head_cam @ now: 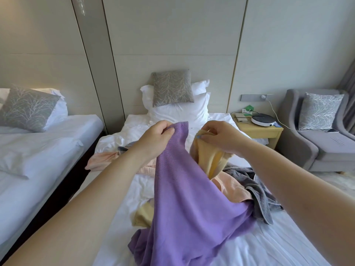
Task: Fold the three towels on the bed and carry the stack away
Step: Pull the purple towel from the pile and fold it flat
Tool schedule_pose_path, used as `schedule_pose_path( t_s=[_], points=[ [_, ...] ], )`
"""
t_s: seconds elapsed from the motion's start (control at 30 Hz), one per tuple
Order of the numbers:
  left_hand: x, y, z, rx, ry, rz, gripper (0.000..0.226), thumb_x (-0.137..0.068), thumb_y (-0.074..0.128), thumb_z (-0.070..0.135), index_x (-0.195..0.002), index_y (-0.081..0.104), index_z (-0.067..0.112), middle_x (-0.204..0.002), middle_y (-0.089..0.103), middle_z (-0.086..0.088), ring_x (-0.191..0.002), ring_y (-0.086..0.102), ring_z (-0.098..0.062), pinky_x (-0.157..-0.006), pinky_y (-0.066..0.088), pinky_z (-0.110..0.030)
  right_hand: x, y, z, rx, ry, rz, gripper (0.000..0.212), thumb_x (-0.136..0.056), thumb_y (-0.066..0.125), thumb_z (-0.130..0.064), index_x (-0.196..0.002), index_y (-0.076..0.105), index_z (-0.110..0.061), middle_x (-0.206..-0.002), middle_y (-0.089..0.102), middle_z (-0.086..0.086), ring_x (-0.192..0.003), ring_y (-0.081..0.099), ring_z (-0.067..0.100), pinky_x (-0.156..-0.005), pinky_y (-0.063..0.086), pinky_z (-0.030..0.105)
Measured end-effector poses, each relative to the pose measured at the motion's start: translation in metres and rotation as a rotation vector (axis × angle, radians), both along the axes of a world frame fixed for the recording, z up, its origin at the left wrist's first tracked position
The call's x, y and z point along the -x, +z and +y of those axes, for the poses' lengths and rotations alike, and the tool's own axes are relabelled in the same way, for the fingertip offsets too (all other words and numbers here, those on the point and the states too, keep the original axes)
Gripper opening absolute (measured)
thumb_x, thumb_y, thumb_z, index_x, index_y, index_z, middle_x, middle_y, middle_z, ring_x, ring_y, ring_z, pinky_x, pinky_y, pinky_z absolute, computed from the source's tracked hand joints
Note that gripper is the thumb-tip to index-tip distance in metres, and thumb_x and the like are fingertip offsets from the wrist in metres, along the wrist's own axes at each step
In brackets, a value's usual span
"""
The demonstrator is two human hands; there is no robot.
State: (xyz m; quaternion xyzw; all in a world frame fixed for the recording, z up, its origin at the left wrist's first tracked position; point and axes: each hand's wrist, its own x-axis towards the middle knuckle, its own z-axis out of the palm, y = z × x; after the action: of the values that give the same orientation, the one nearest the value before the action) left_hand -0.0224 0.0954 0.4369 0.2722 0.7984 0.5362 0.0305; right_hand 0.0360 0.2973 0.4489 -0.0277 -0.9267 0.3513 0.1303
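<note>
White sheets cover a spare bed (48,150) at the far left, with a grey patterned pillow (28,108) at its head. A dark gap parts it from the bed (115,217) straight ahead, which is also white and rumpled. A peach towel (103,158) lies crumpled across the middle of this bed, showing on both sides of the raised cloth in front of it. The left hand (155,135) is held up over the bed, its fingers curled tight round the top edge of a purple towel (192,198). This towel hangs down in a long drape, and its lower end is bunched on the sheet nearest the camera. White pillows (178,112) are stacked against the headboard beyond the hands, with a grey cushion (172,88) propped on them. Just beside the purple towel, a yellow towel (209,158) is lifted by its upper edge, pinched between the thumb and fingers of the right hand (217,137). Another yellow fold shows low down, under the purple drape. A grey towel (259,194) lies heaped on the bed's right side, touching the peach one. Past the bed, a small wooden bench (259,131) carries a round white device (263,119) and a cable. A grey armchair (326,150) with a patterned cushion (319,112) stands at the far right.
</note>
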Motion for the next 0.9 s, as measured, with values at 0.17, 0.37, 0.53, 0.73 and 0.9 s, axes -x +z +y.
schedule_pose_path(
  t_s=[0.17,0.37,0.53,0.73,0.9],
  points=[
    [-0.006,0.002,0.006,-0.059,-0.136,0.069,0.007,-0.092,0.061,0.021,-0.092,0.066,0.017,-0.077,0.064,0.008,-0.072,0.056,-0.005,-0.069,0.046,-0.020,0.002,0.010,-0.013,0.243,0.156,-0.053,0.014,-0.090,0.057,-0.006,-0.093,0.066,-0.016,-0.092,0.065,0.007,-0.082,0.055,0.016,-0.067,0.044,0.032],
    [-0.007,-0.002,0.008,-0.157,-0.227,0.055,0.012,-0.093,0.058,0.011,-0.098,0.065,0.019,-0.093,0.066,0.008,-0.088,0.060,-0.008,-0.085,0.046,-0.020,0.005,0.012,-0.016,0.216,0.177,0.017,0.033,-0.091,0.045,-0.002,-0.083,0.064,-0.027,-0.084,0.064,0.000,-0.063,0.048,0.009,-0.052,0.041,0.017],
    [-0.009,-0.003,0.013,-0.201,-0.249,0.084,0.018,-0.088,0.063,0.005,-0.092,0.064,0.022,-0.089,0.069,0.013,-0.087,0.061,0.002,-0.087,0.044,-0.012,0.010,0.011,-0.015,0.388,0.173,0.014,0.013,-0.086,0.064,-0.003,-0.096,0.066,-0.012,-0.078,0.066,0.004,-0.055,0.056,0.009,-0.046,0.047,0.020],
    [-0.004,-0.006,0.015,-0.196,-0.064,0.207,0.016,-0.083,0.071,0.013,-0.084,0.064,0.027,-0.088,0.064,0.009,-0.080,0.059,0.002,-0.078,0.044,-0.010,0.010,0.008,-0.010,0.596,0.322,-0.093,0.015,-0.087,0.059,0.005,-0.086,0.068,-0.008,-0.070,0.068,0.005,-0.054,0.063,0.011,-0.047,0.051,0.019],
    [-0.002,-0.012,0.021,-0.176,-0.081,0.145,0.011,-0.084,0.070,0.012,-0.088,0.061,0.018,-0.096,0.069,0.001,-0.086,0.063,-0.005,-0.080,0.046,-0.016,0.013,0.003,-0.012,0.636,0.285,0.005,0.022,-0.083,0.062,0.010,-0.091,0.065,-0.011,-0.071,0.065,0.003,-0.057,0.061,0.010,-0.052,0.049,0.018]
  ],
)
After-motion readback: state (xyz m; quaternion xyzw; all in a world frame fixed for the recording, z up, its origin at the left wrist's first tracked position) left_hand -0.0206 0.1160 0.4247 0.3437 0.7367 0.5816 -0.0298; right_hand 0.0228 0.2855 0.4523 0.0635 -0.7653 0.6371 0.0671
